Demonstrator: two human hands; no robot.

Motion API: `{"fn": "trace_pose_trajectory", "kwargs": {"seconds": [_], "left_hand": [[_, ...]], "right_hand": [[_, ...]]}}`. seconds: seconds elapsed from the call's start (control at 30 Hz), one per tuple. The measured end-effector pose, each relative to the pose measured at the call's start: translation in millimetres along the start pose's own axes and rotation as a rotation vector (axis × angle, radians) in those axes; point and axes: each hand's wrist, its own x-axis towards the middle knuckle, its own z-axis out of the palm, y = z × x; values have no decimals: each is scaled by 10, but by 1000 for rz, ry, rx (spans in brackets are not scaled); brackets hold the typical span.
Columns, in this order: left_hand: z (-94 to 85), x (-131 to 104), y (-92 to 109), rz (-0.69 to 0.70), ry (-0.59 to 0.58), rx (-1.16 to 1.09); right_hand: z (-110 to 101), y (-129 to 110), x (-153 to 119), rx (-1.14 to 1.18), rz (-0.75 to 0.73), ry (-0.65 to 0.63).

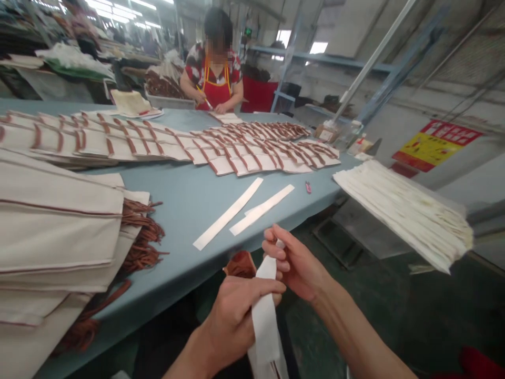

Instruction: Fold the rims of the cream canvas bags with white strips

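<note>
My left hand (240, 305) is closed around a white cloth piece (265, 318), its thumb lying across the front. The cloth hangs down toward my lap and shows a dark line near the bottom of the view. Just above, my right hand (294, 263) pinches the narrow upper end of the same cloth between curled fingers. A brown, open-topped piece (240, 265) shows behind my left hand; how it joins the cloth is hidden. Beyond my hands, a white strip (229, 215) lies flat on the blue-grey table (177, 200), beside overlapping white strips (263, 209).
Cream cloth pieces with brown cords (59, 221) are stacked at left. Rows of brown-edged cream pieces (165, 142) cross the table. A small pink tool (308, 187) lies near the edge. At right is a pale cloth stack (402, 205). Opposite, a person (215, 79) holds a yellow stick-like tool.
</note>
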Motion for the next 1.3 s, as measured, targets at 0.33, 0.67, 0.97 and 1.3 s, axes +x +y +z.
{"fn": "trace_pose_trajectory", "kwargs": {"seconds": [0.33, 0.67, 0.97, 1.3], "left_hand": [[-191, -195, -118, -552, -115, -150], [-103, -144, -154, -969, -180, -567], [-139, -210, -207, -822, -177, -585], [-207, -224, -151, -739, -186, -615]], "right_hand": [[-950, 683, -33, -108, -213, 437], [-545, 504, -321, -1367, -1019, -41], [-334, 450, -120, -1443, -1169, -364], [-144, 481, -118, -1272, -1081, -498]]}}
